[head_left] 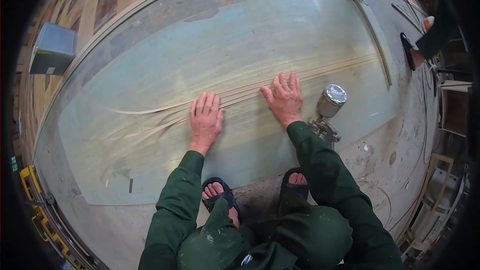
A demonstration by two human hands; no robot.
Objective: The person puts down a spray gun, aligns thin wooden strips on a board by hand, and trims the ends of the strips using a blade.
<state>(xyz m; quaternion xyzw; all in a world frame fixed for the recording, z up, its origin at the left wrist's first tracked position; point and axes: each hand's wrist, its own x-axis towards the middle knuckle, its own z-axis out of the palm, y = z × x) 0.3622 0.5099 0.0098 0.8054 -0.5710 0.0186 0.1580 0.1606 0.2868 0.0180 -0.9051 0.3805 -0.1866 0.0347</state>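
Note:
Several long, thin, pale strips [242,90] run side by side across a pale greenish sheet [280,30] on the floor. Their left ends fan apart and bend, while the right parts stay close together. My left hand [205,121] lies flat over the strips near their spreading part, fingers stretched out. Farther right, my right hand [286,101] rests on the strips with its fingers extended and thumb apart. Neither hand grips anything. Just right of my right wrist sits a spray gun with a metal cup [332,101], partly hidden by my sleeve.
A square metal can [54,49] stands at the upper left by stacked wooden boards [107,0]. One long narrow bar [367,25] crosses the sheet's right side. Another person's foot [416,58] is at the upper right. A small dark piece [131,185] lies at lower left.

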